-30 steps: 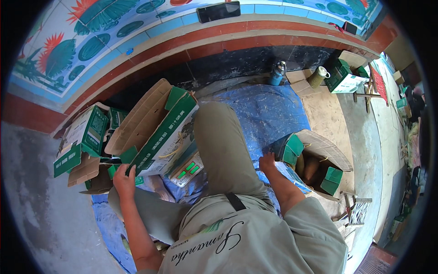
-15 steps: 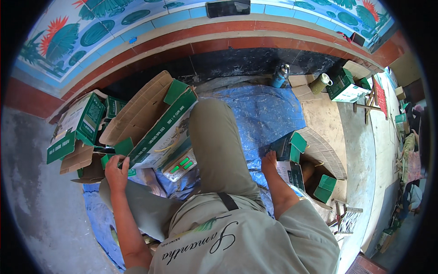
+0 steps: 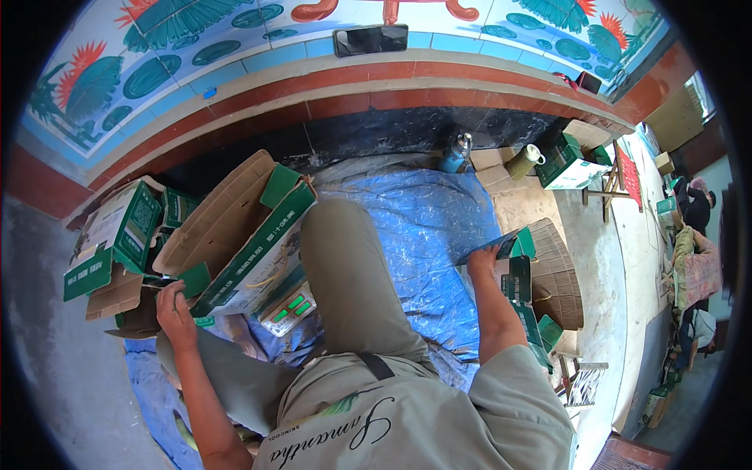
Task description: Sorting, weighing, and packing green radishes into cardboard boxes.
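My left hand (image 3: 175,313) has its fingers bent at the near corner of a long open cardboard box (image 3: 254,262), which is green and white with brown inner flaps. The fingertips meet the box beside a small green flap, partly hidden. On the right, my right hand (image 3: 483,262) grips the upper edge of another green and white cardboard box (image 3: 515,276), fingers over the rim. That box leans, its flaps out, and its inside is mostly hidden. Between my left knee and the long box lies a white tray-like item with green pieces (image 3: 288,315).
A blue tarp (image 3: 423,227) covers the floor. By the wall stand a blue thermos (image 3: 456,153), an olive jug (image 3: 524,161) and a green box (image 3: 576,164). More cartons (image 3: 117,235) sit far left. A phone (image 3: 370,40) lies on the ledge. A person (image 3: 695,333) is at far right.
My right hand has moved right and away, and the right-hand box has tipped so less of its inside shows. My left hand stays at the long box's corner. The view has shifted slightly.
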A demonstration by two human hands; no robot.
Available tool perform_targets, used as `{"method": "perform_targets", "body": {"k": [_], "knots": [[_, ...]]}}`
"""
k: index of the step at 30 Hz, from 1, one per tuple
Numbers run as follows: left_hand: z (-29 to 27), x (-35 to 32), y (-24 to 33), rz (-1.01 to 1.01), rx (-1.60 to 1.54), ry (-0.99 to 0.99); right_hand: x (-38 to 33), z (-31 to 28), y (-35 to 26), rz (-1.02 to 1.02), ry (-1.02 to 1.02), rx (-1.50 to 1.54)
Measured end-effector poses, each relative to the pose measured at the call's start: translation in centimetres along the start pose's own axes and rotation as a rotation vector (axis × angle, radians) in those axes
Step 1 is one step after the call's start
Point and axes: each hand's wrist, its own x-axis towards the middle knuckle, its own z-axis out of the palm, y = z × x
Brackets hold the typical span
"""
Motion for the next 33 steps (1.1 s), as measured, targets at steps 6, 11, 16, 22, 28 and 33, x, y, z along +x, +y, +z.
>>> {"method": "perform_targets", "body": {"k": [6,11,16,22,28,33], "knots": [[0.3,0.8,0.8,0.013,-0.112,0.152,0.1,-0.3,-1.6,-0.051,-0.009,0.096],[0.1,1.2,1.5,0.043,-0.137,0.210,-2.3,0.3,-3.9,-0.118,0.083,0.191],[-0.2,0.5,0.6,-0.028,-0.251,0.270,-5.9,-1.6,-3.8,-0.067,0.002,0.338],[-0.1,0.3,-0.6,-0.078,-0.387,0.280,-10.1,-9.3,0.5,-0.306,0.397,1.116],[0.6,0.6,-0.2,-0.073,-0.551,0.322,-24.7,-29.9,5.0,-0.572,1.242,1.230],[-0.9,-0.5,-0.7,-0.104,-0.511,0.362,-37.3,-40.4,4.3,-0.640,1.924,1.058]]}}
